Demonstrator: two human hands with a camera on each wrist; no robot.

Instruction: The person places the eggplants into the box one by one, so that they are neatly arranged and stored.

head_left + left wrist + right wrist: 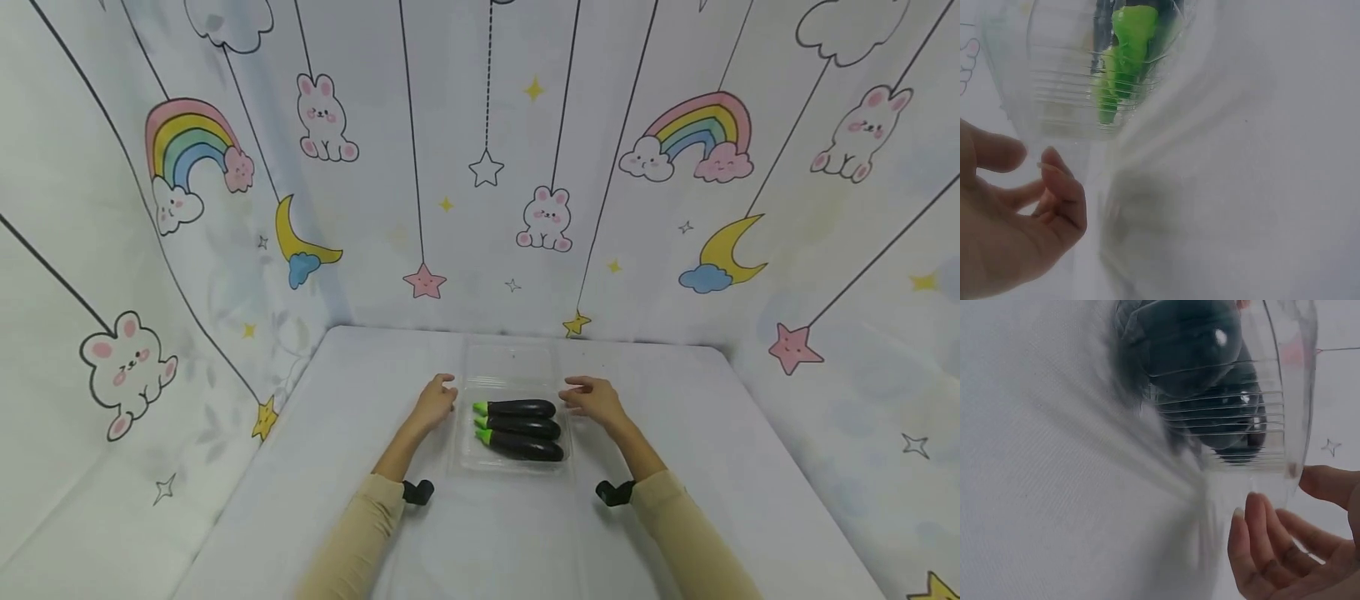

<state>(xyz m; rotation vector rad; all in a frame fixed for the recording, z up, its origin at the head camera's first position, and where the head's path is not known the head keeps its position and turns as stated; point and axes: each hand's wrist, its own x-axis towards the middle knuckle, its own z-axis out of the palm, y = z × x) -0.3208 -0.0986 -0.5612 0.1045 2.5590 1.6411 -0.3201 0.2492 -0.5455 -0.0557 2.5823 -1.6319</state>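
Three dark eggplants with bright green stems point(521, 428) lie side by side in a clear plastic box point(510, 468), stems toward the left. Its clear lid point(513, 360) is folded back flat on the far side. My left hand point(437, 403) is at the box's left edge, fingers bent inward; in the left wrist view a gap shows between thumb and fingertips, right at the plastic corner. My right hand point(596, 402) is at the opposite edge, its thumb point(1322, 484) right at the clear rim and its fingers loosely bent below, apart from the thumb.
The box stands on a white-covered table point(360, 383). A white curtain point(480, 233) printed with rabbits, rainbows, moons and stars hangs behind the table and along both sides. Black wrist mounts point(418, 492) sit by the beige sleeves point(360, 533).
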